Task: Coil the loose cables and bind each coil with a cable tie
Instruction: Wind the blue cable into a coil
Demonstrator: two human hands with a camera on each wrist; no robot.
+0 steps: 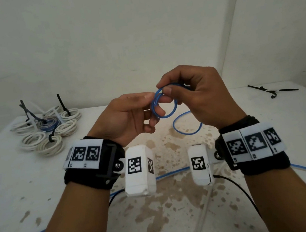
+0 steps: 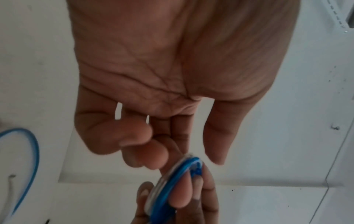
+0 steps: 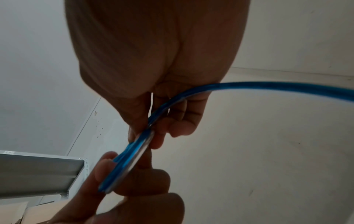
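Note:
Both hands are raised above the table, holding a small coil of blue cable (image 1: pixel 164 103) between them. My left hand (image 1: pixel 138 113) pinches the coil's left side with thumb and fingers; edge-on, the blue coil (image 2: pixel 172 181) sits at its fingertips. My right hand (image 1: pixel 190 94) pinches the top of the coil with thumb and forefinger. From the coil (image 3: pixel 130 160) the blue cable's loose length (image 3: pixel 287 87) runs off to the right. A slack loop of blue cable (image 1: pixel 187 124) hangs to the table and trails toward me.
Several bound white coils and one blue coil (image 1: pixel 49 128) lie in a heap at the table's back left, black tie tails sticking up. Loose black cable ties (image 1: pixel 272 91) lie at the back right. A white cable (image 1: pixel 204 211) and a black wire (image 1: pixel 242 191) cross the stained table (image 1: pixel 170 219).

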